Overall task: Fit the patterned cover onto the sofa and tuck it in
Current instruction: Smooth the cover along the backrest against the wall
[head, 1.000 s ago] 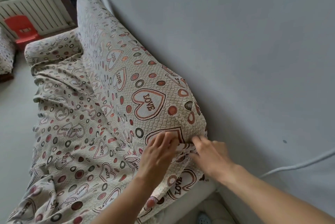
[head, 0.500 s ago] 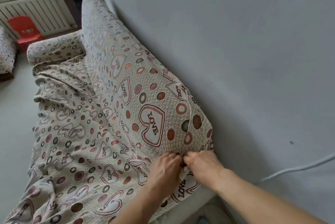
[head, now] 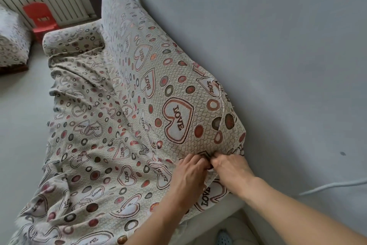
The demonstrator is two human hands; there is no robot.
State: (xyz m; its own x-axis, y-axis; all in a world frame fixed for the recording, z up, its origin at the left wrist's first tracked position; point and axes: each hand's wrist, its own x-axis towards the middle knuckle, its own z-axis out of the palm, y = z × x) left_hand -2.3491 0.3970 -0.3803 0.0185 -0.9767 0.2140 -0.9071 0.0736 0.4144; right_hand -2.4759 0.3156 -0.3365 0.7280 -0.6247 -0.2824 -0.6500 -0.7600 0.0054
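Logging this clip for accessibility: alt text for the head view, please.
Both hands, left hand and right hand, pinch the heart-patterned cover together at the near corner of the sofa backrest, against a grey wall. The cover lies wrinkled over the seat.

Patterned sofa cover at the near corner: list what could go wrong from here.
1. Both the left hand and right hand pinch the beige heart-and-dot patterned fabric cover at one spot; a hard pull could drag the backrest seam askew.
2. Loose folds on the seat may get trapped if tucked before smoothing.
3. The bare white sofa edge below may stay uncovered.
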